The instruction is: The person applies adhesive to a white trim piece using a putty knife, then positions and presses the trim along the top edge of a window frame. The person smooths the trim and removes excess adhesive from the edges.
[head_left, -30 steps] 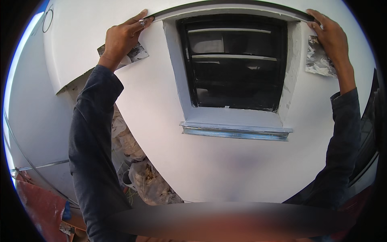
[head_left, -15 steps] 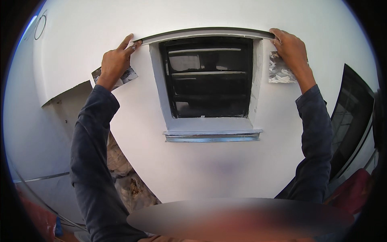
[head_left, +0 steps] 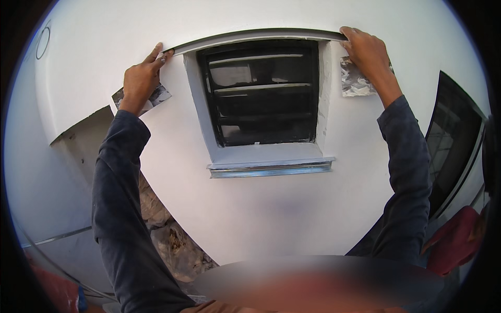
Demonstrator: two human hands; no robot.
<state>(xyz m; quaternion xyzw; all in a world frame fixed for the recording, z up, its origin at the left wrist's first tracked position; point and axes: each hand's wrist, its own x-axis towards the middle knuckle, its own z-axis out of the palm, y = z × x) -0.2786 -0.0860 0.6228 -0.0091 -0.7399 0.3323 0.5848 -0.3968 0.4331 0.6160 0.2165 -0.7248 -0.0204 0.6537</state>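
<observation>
A long grey metal strip (head_left: 255,37) lies against the white wall (head_left: 271,219) just above a small dark louvred window (head_left: 261,91). My left hand (head_left: 141,81) pinches the strip's left end, fingers closed on it. At the right end my right hand (head_left: 368,52) grips the strip. Both arms reach up in dark blue sleeves. A crumpled silvery paper piece (head_left: 156,96) sits under my left hand, and a second silvery paper piece (head_left: 355,83) sits under my right.
A metal sill (head_left: 271,168) runs under the window. A dark-framed glazed opening (head_left: 451,141) stands at the right, with something red (head_left: 454,240) below it. Rough stone and rubble (head_left: 167,240) show at lower left beside a pale wall.
The view has shifted so the window and strip sit more central and lower in the frame. Both hands stay on the strip's ends.
</observation>
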